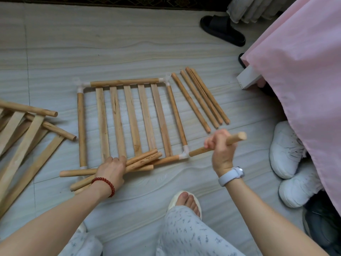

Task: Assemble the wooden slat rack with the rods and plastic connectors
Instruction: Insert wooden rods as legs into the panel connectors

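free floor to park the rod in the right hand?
Bare tile beyond the slat frame, between its far rod and the black sandal. Another patch sits between the frame's near edge and the foot. Crowded: loose rods right of the frame, slat pile left, white shoes by the right hand.

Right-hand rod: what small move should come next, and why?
Probably bring the rod in the right hand down so its lower end meets the near-right white connector. That end already hovers just beside the connector, while the left hand pins the spare rods.
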